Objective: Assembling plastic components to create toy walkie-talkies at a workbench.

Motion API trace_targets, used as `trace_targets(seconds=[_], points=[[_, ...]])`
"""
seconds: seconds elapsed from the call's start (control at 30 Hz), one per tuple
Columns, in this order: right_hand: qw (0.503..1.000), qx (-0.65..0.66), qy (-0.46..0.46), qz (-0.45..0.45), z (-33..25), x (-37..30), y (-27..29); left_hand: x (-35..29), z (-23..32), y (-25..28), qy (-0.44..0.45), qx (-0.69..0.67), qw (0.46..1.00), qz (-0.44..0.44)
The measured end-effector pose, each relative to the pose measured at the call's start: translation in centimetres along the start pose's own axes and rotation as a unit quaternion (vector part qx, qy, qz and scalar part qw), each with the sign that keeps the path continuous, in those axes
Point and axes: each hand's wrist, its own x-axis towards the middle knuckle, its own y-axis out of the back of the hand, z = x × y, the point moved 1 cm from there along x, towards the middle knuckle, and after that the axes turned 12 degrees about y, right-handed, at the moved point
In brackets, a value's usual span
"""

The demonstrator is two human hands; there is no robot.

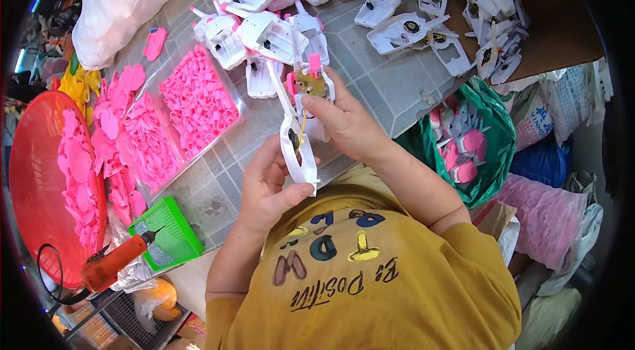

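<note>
**Yellow wire (303, 130) at centre frame, a grip at either side**

Nearest my viewpoint: the wearer's mustard shirt (423, 290), filling the bottom of the frame, colourful lettering across it.

Just beyond, centre: left hand (264, 185), grip closed around the lower end of a white frame part (291, 159), thumb across its tip. The part stands tilted, its narrow arm pointing up. Right hand (347, 118), grip clasping a white shell with a circuit board (311, 85), thumb in front; a pink piece sits at the board's top. I see the wire running between the two parts, which are held close together.

Lower left, I note an orange power drill (116, 263) beside a green basket (192, 237). Past them, at left, a red basin (36, 185) holds flat pink parts (79, 175). On the grey tile-patterned desk (370, 85), a clear tray (241, 110) carries small pink pieces (198, 102).

Right of the hands, I get a green bag (506, 132) with pink and white parts inside.

Farther off, upper centre: a cluster of white shells (274, 36), some pink-edged. Upper right: a heap of white frames (486, 13) by brown cardboard (562, 33). Upper left: a bulging white sack (132, 0).
</note>
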Motion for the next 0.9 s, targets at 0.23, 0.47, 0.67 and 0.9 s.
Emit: trace_targets(seconds=[0.23, 0.47, 0.67, 0.9], points=[[0.999, 0.049, -0.009, 0.023, 0.5, 0.2, 0.1, 0.0, -0.5, 0.2, 0.001, 0.043, 0.999, -0.007], [0.996, -0.067, -0.043, 0.04, -0.8, -0.6, -1.6, 1.7, -0.2, 0.9, -0.074, 0.044, 0.989, 0.122], [0.986, -0.167, -0.018, -0.009, -1.1, -0.2, -2.6, 1.9, -0.2, 1.3, -0.047, 0.01, 0.991, 0.122], [0.966, -0.259, 0.015, -0.007, -1.2, -0.2, -3.1, 2.0, -0.4, 1.4, -0.039, -0.004, 0.993, 0.115]])
